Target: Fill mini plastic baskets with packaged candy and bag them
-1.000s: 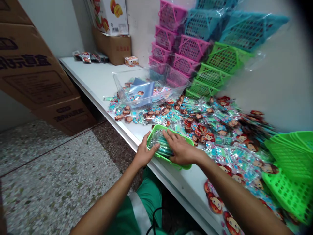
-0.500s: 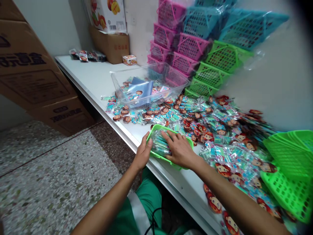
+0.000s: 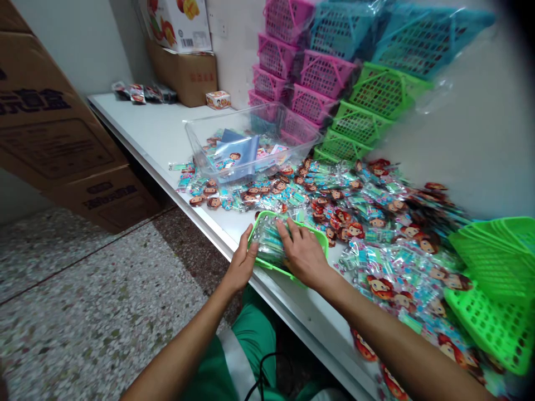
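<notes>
A small green plastic basket (image 3: pixel 272 267) sits near the table's front edge, with clear plastic packets (image 3: pixel 266 236) stacked inside it. My left hand (image 3: pixel 241 263) grips the basket's left end, thumb at the rim. Over the right part of the basket lies my right hand (image 3: pixel 306 255), fingers stretched out on top of the packets and hiding some of them. Beside and behind the basket spreads a heap of similar packets (image 3: pixel 376 223), with cartoon heads on their ends.
A clear plastic bin (image 3: pixel 196 147) holding packets and blue printed bags stands behind the heap. Pink baskets (image 3: pixel 315 78), green baskets (image 3: pixel 355 122) and blue baskets (image 3: pixel 426 44) are stacked along the wall. Nested green baskets (image 3: pixel 493 312) lie at right. Cardboard boxes (image 3: pixel 50 133) stand at left.
My right hand has shifted slightly on the packets, uncovering a little more of them. My left hand stays at the basket's end. The whole view has moved slightly.
</notes>
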Action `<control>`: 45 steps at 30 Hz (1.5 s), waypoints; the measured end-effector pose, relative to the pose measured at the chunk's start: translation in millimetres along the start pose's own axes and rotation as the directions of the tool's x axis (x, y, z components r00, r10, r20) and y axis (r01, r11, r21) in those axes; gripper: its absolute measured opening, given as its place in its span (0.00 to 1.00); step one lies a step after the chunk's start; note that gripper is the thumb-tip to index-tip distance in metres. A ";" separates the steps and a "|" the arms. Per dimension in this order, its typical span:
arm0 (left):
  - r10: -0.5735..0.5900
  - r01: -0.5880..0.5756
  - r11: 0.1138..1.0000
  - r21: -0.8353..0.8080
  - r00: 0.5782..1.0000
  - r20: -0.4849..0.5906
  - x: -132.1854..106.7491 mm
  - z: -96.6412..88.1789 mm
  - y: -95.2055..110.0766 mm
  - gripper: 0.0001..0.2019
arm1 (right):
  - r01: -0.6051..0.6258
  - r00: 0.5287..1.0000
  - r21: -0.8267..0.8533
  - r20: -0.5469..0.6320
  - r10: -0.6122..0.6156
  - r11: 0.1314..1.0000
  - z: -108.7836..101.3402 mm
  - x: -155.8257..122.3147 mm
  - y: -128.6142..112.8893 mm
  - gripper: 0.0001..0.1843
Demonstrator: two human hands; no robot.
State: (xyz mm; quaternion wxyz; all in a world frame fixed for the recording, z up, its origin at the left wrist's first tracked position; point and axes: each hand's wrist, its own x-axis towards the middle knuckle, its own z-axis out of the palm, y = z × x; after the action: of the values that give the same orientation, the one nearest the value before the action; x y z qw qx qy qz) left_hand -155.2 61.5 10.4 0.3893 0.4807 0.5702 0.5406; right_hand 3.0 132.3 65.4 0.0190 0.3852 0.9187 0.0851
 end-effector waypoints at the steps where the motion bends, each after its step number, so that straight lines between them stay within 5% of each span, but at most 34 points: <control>1: -0.003 0.004 1.000 -0.011 1.000 0.017 0.3 -0.3 1.1 0.32 | 0.000 1.000 -0.006 0.014 0.000 1.000 0.6 0.6 -0.7 0.41; 7: -0.048 0.049 0.985 -0.164 0.999 0.014 4.6 4.5 9.6 0.39 | 0.177 0.952 0.337 0.180 -0.248 0.925 -4.5 4.4 29.3 0.56; 10: -0.070 0.068 0.976 -0.206 0.998 0.001 6.0 7.3 9.6 0.39 | 0.190 0.919 0.506 0.209 -0.333 0.841 -8.5 5.6 40.5 0.53; 17: -0.085 0.087 0.984 -0.156 0.996 0.018 2.5 3.8 9.9 0.40 | 0.006 0.998 0.256 0.061 -0.023 0.967 4.7 2.0 13.4 0.32; 21: -0.070 0.071 0.991 -0.114 0.997 0.011 2.6 2.9 9.7 0.39 | -0.011 1.000 0.162 -0.016 0.013 0.987 4.9 0.6 6.3 0.29; 26: -0.034 0.022 0.992 -0.124 0.994 -0.103 8.8 8.4 3.0 0.25 | -0.071 0.997 0.281 0.014 0.070 0.957 2.4 4.4 4.3 0.32; 31: -0.037 0.021 0.994 -0.105 0.988 -0.150 14.7 11.9 -0.1 0.25 | -0.082 0.997 0.246 0.020 0.080 0.966 4.8 11.8 -0.2 0.27; 41: -0.061 0.062 0.991 -0.122 0.998 0.018 10.8 9.5 6.4 0.28 | -0.157 0.982 0.218 -0.067 0.175 0.963 9.5 11.6 1.1 0.24; 45: -0.119 0.117 0.988 -0.105 0.993 -0.017 25.2 6.2 8.1 0.27 | -0.112 0.987 0.206 -0.092 0.133 0.972 8.6 8.6 0.6 0.25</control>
State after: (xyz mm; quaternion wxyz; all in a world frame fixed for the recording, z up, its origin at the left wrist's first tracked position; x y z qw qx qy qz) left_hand -154.1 87.0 19.6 0.4386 0.4190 0.5731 0.5510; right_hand -1.7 140.1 57.3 -0.0734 0.4361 0.8968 0.0135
